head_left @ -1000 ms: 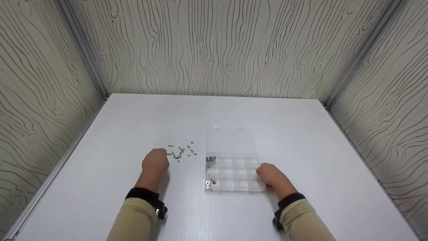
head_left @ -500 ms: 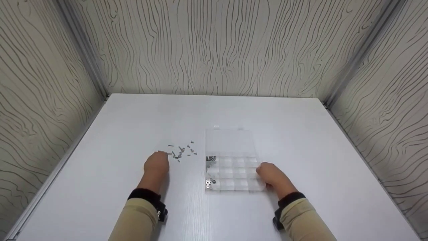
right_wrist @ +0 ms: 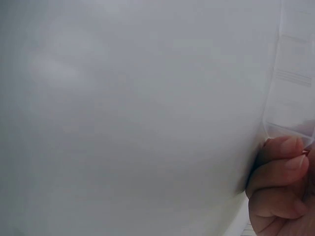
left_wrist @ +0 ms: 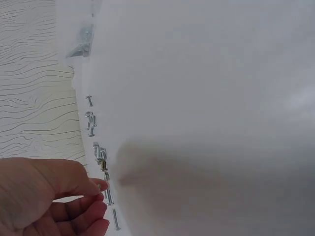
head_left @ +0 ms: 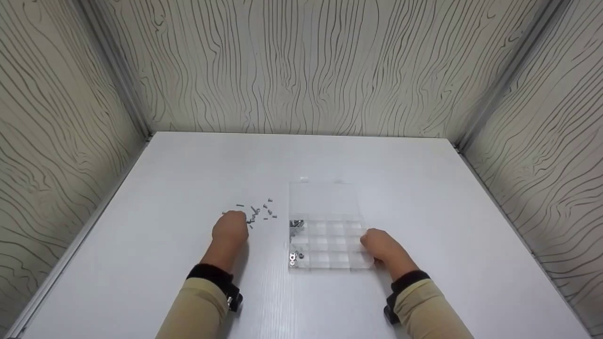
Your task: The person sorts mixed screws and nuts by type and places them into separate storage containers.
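Observation:
My left hand [head_left: 230, 233] is low over the left side of a loose scatter of small silver screws [head_left: 256, 211]. In the left wrist view, the thumb and index finger pinch a small screw [left_wrist: 99, 187], mostly covered by the fingertips. More screws [left_wrist: 91, 120] lie in a line beyond them, one of them brassy. My right hand [head_left: 384, 247] grips the right edge of a clear plastic compartment box [head_left: 337, 268], fingers curled at its corner in the right wrist view. The box's clear lid [head_left: 322, 197] is folded back, away from me.
Screws [head_left: 297, 223] fill a cell at the box's far left. Nuts and washers [head_left: 293, 257] sit in the near left cells. The white table [head_left: 301, 155] ends at patterned walls on the back and both sides.
My left hand first drew back slightly, then moved right, now covering some screws at the left of the scatter. My right hand and the box have stayed in place.

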### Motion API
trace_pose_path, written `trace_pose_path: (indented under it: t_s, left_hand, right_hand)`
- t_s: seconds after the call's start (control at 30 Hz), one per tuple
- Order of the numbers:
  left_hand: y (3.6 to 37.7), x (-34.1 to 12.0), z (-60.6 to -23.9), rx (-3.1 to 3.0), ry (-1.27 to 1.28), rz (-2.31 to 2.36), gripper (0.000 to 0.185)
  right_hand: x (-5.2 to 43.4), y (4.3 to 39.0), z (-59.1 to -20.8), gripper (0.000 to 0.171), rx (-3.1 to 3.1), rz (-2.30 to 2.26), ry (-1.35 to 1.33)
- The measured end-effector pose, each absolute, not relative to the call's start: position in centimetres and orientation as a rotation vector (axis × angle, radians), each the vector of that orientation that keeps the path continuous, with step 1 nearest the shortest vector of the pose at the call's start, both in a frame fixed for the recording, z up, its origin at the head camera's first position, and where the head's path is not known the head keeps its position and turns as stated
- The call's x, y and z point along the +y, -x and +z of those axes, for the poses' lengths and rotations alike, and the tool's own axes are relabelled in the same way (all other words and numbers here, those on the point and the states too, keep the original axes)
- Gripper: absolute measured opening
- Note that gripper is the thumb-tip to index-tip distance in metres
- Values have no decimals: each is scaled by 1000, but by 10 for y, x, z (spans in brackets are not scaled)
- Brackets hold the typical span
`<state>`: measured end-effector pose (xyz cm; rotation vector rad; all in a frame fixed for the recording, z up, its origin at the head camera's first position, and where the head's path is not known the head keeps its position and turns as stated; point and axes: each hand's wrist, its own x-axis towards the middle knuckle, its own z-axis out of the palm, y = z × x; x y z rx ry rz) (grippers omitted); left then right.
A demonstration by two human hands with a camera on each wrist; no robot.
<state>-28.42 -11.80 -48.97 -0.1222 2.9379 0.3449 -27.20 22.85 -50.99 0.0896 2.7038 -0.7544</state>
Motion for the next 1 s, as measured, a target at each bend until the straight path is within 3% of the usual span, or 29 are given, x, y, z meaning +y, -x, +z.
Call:
trace_pose_path:
  t_s: [0.67,1.0]
  left_hand:
    - [270,-47,-471,3027,-390,550,9]
    - [267,-38,-475,3099,-394,409,4]
  right_hand:
    - [229,274,-510,22,2694,-775,-108]
    - [228,272,-511,25,2679,-767,-134]
